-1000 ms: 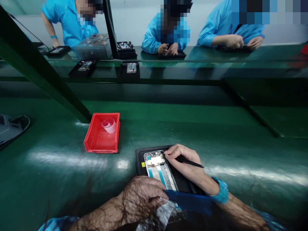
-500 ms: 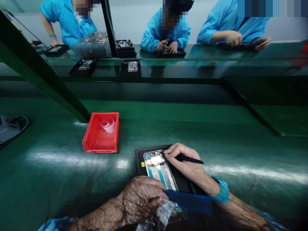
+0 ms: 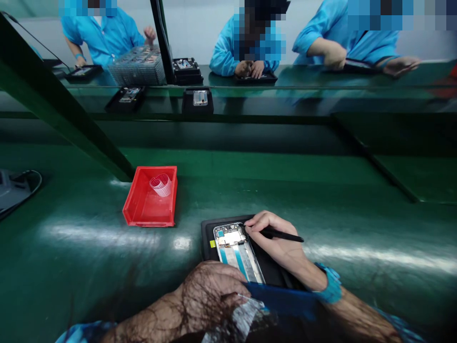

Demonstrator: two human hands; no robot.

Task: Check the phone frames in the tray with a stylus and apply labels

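An opened phone point(image 3: 232, 252) lies in a black tray point(image 3: 209, 226), its circuit board and blue strips showing. My right hand point(image 3: 276, 238) pinches a slim black pen-like tool point(image 3: 285, 235), whose working end is at the phone's upper right corner; the tip itself is hidden by my fingers. My left hand point(image 3: 210, 290) is closed at the phone's lower left side, its fingers curled over the edge. The phone's lower end is covered by that hand and by a dark blue sheet-like thing point(image 3: 282, 297) in front.
A red bin point(image 3: 150, 214) with a curled clear strip point(image 3: 161, 185) stands left of the tray. A green post point(image 3: 82, 121) slants down behind it. A grey device point(image 3: 14, 190) sits far left. Across the bench, people in blue work at black trays point(image 3: 198, 105) and a stacked crate point(image 3: 137, 66).
My hands, the tool and the phone have hardly moved. Across the bench, the person at left has straightened and raised a hand; the one at right has shifted both hands.
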